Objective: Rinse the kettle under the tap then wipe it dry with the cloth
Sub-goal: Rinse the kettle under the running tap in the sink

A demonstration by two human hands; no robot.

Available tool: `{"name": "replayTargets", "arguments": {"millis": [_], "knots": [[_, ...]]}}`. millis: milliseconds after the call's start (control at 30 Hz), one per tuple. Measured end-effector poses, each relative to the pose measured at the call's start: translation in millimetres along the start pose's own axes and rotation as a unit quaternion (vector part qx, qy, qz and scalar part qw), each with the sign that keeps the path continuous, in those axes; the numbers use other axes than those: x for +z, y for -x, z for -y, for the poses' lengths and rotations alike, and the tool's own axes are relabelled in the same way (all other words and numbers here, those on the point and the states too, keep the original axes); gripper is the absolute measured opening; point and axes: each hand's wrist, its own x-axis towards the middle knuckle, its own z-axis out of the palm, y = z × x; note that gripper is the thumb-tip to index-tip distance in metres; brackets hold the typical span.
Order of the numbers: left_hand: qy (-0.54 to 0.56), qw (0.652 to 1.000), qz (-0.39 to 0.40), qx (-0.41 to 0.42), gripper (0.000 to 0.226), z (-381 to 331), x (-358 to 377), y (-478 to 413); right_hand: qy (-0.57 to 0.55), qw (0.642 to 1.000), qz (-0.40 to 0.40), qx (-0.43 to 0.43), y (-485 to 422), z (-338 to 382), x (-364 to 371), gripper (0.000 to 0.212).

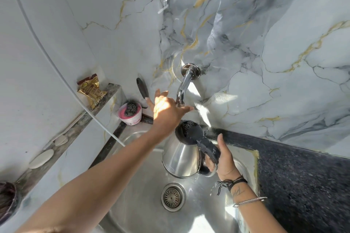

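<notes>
A shiny steel kettle [180, 159] with a black lid and black handle hangs over the steel sink [136, 212], just below the chrome wall tap [182, 89]. My right hand [223, 161] grips the kettle's black handle, and water drips beneath it. My left hand [166, 108] is stretched out with its fingers spread, in front of the tap's spout and just above the kettle's lid. It holds nothing. No cloth is in view.
A pink tub with a steel scrubber [130, 112] and a black-handled tool [142, 89] stand at the sink's back left corner. A brown snack packet [91, 91] lies on the left ledge. Dark speckled counter [303, 185] runs to the right. The drain [172, 196] sits mid-sink.
</notes>
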Motion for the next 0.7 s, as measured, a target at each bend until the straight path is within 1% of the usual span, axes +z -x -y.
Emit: {"name": "replayTargets", "arguments": {"millis": [33, 67, 167, 233, 267, 333, 367, 433, 533, 633, 700], "knots": [[-0.003, 1.000, 0.002, -0.001, 0.056, 0.9, 1.5, 0.0, 0.011, 1.000, -0.004, 0.003, 1.6, 0.9, -0.5, 0.077], [-0.011, 1.000, 0.010, -0.002, 0.061, 1.3, 0.9, -0.3, 0.021, 1.000, -0.009, 0.009, 3.9, 1.7, -1.6, 0.081], [-0.040, 0.999, 0.015, 0.005, 0.077, 9.0, -0.5, 6.3, 0.044, 0.999, -0.004, 0.022, 12.3, 2.2, -6.7, 0.108], [-0.060, 0.998, 0.008, 0.001, 0.085, 17.2, 1.6, 21.7, 0.067, 0.998, 0.002, 0.020, 18.5, 2.0, -10.1, 0.115], [-0.077, 0.997, 0.000, 0.002, 0.086, 22.0, 3.6, 31.5, 0.078, 0.997, 0.002, 0.017, 21.9, 2.1, -11.9, 0.115], [-0.102, 0.994, -0.014, 0.023, 0.076, 31.8, 7.7, 51.3, 0.099, 0.995, -0.003, 0.008, 29.5, 4.3, -15.1, 0.111], [-0.105, 0.994, -0.011, 0.033, 0.069, 36.1, 9.0, 62.1, 0.109, 0.994, -0.008, 0.004, 33.5, 5.6, -16.9, 0.105], [-0.096, 0.995, 0.023, 0.034, 0.061, 43.2, 12.2, 86.4, 0.129, 0.991, -0.022, -0.005, 45.2, 9.1, -20.7, 0.096], [-0.080, 0.992, 0.081, 0.057, 0.062, 47.7, 17.5, 120.9, 0.140, 0.989, -0.042, -0.014, 68.9, 14.0, -27.0, 0.103], [-0.072, 0.985, 0.092, 0.124, 0.066, 31.7, 20.1, 142.5, 0.132, 0.988, -0.071, -0.024, 99.2, 23.5, -31.5, 0.092], [-0.084, 0.979, 0.093, 0.160, 0.065, 13.7, 25.0, 152.7, 0.134, 0.986, -0.096, -0.028, 120.1, 32.0, -37.1, 0.091]]}}
